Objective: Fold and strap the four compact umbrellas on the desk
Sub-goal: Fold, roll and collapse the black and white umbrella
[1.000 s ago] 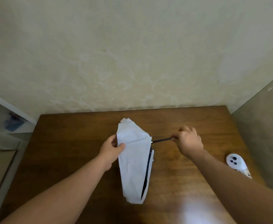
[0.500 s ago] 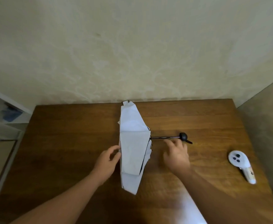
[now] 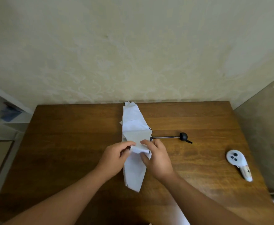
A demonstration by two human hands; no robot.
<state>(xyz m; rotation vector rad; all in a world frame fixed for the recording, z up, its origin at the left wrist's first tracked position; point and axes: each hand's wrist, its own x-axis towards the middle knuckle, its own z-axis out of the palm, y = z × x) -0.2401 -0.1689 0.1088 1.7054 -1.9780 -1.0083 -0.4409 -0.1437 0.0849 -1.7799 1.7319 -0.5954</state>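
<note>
One white compact umbrella (image 3: pixel 133 122) lies flat on the wooden desk (image 3: pixel 68 143), its canopy stretched from the back edge toward me. Its thin black shaft sticks out to the right and ends in a round black handle (image 3: pixel 183 136) with a short strap. My left hand (image 3: pixel 116 157) and my right hand (image 3: pixel 157 157) meet over the canopy's middle, and the fingers of both pinch a fold of the white fabric there. No other umbrella shows in this view.
A white handheld controller (image 3: pixel 237 163) with dark buttons lies on the desk at the right. The wall runs right behind the desk's back edge. A pale shelf unit (image 3: pixel 4 117) stands off the desk's left side.
The umbrella has been laid down flat on the desk. My right hand let go of the shaft and came left onto the canopy; both hands now pinch the fabric at its middle.
</note>
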